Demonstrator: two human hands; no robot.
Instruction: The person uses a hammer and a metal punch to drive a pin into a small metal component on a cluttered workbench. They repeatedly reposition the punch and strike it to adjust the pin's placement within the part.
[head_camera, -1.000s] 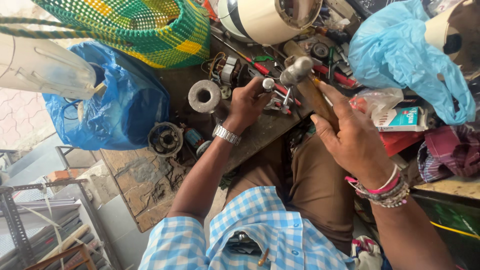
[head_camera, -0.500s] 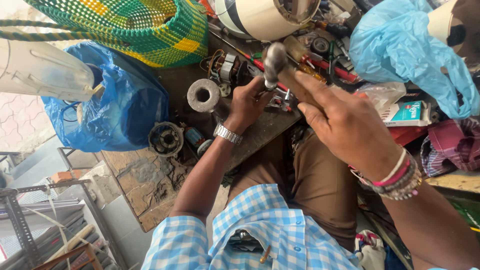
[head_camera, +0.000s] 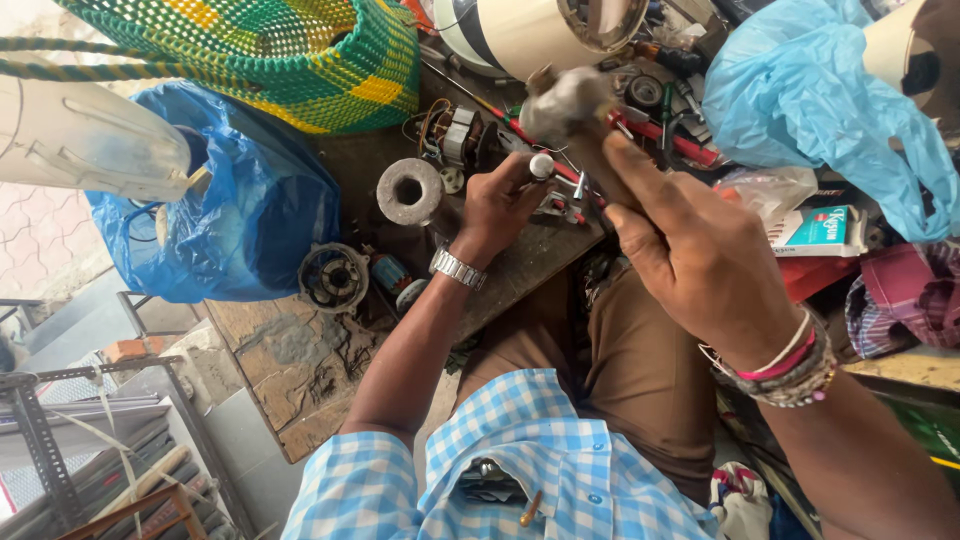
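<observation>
A: Noting the bench first. Worn dark wooden worktop, cluttered; green-and-yellow woven plastic basket at far left, crumpled blue plastic bag below it, a second pale blue plastic bag at far right.

B: What do I log for the hands?

A: I see the right hand raised above the bench, fingers wrapped tight around the handle of a grey metal-headed hammer; the head is blurred and sits above the left hand. The left hand rests low on the worktop, fingers pinched narrow around a small silver metal rod with a rounded tip, held upright just under the hammer head.

B: Neighbours?

A: Grey hollow metal cylinder just left of the left hand. Round dark motor housing nearer, on the left. Copper-wound motor stator farther back. Red-handled tools lie behind the hammer. Silver wristwatch on the left wrist, coloured bangles on the right.
</observation>
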